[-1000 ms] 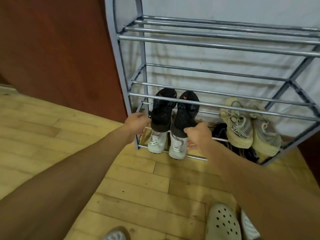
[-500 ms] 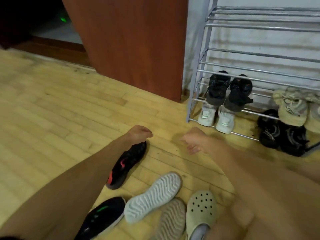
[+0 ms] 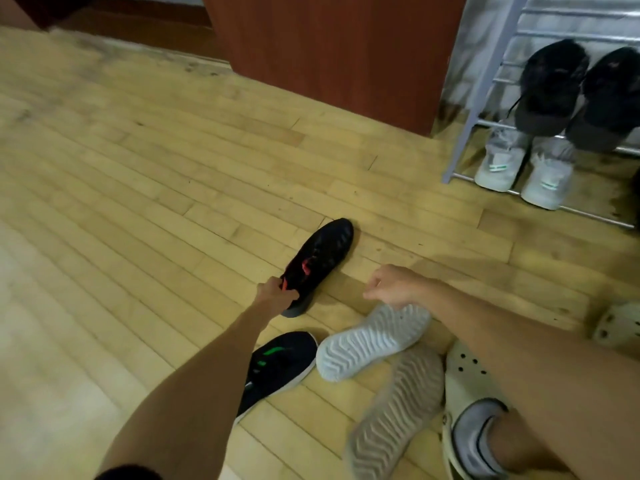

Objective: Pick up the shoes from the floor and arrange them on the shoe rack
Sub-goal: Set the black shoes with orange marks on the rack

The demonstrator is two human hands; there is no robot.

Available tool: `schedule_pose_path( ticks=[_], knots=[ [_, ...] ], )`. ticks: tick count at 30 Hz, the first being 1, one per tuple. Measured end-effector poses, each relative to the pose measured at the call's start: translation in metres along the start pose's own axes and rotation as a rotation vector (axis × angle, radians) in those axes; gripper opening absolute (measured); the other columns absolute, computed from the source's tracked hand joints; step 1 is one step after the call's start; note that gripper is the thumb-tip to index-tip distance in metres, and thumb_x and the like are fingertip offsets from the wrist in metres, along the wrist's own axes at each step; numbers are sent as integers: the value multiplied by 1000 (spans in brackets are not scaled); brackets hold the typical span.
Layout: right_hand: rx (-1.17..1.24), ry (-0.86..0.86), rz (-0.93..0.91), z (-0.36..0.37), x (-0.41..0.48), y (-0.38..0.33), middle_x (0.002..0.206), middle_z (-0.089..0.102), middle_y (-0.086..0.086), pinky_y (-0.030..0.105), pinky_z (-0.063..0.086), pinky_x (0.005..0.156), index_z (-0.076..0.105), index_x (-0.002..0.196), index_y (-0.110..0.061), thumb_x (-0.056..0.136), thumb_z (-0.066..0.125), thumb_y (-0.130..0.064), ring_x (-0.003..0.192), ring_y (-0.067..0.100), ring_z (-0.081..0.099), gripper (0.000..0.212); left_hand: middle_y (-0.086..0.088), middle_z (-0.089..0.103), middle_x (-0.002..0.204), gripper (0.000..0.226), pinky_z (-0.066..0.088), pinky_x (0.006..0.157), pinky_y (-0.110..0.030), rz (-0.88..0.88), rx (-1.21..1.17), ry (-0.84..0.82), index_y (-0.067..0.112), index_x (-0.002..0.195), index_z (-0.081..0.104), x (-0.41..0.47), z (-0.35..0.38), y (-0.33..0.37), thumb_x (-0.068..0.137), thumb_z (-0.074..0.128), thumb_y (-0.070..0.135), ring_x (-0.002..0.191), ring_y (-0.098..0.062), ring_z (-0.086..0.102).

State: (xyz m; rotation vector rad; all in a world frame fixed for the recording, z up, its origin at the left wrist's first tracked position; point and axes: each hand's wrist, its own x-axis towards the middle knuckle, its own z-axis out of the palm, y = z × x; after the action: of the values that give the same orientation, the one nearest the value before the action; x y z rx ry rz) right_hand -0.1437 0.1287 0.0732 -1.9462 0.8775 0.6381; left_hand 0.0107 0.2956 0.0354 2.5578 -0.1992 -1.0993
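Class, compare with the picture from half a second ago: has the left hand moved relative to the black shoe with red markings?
Yes. The left hand has dropped from beside the toe of the black shoe with red markings to its heel end, now gripping it.

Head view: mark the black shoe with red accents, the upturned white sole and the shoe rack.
black shoe with red accents (image 3: pixel 320 258), head view, on its upper
upturned white sole (image 3: pixel 372 341), head view, mid tread
shoe rack (image 3: pixel 465 133), head view, on its front left post

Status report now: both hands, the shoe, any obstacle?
Left hand grip closing on black shoe with red marks, heel end, shoe on floor. Right hand free, above white upturned shoe. Nothing blocking.
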Motion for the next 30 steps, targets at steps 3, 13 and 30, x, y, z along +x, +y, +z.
schedule_pose_path(
  ticks=[3, 13, 30],
  knots=[
    [13, -10, -34, 0, 18, 6, 119, 64, 12, 36, 54, 85, 62, 118, -8, 94, 55, -30, 104, 26, 64, 33, -13, 24, 147, 67, 39, 96, -38, -56, -17, -5, 12, 147, 29, 26, 9, -8, 90, 59, 28, 128, -33, 40],
    [53, -40, 32, 3, 46, 48, 110, 68, 15, 31, 48, 71, 65, 112, -4, 94, 48, -22, 91, 24, 64, 30, -21, 42, 137, 63, 46, 94, -44, -229, -101, 35, 6, 141, 32, 84, 36, 0, 88, 62, 23, 121, -39, 48],
    [-79, 40, 30, -27, -15, 36, 67, 45, 1, 26, 32, 49, 46, 63, -16, 92, 50, -23, 58, 15, 44, 30, -17, 62, 86, 32, 50, 50, -34, -136, -449, -198, -5, 106, 57, -24, 30, 46, 83, 72, 11, 67, -28, 60]
  ],
)
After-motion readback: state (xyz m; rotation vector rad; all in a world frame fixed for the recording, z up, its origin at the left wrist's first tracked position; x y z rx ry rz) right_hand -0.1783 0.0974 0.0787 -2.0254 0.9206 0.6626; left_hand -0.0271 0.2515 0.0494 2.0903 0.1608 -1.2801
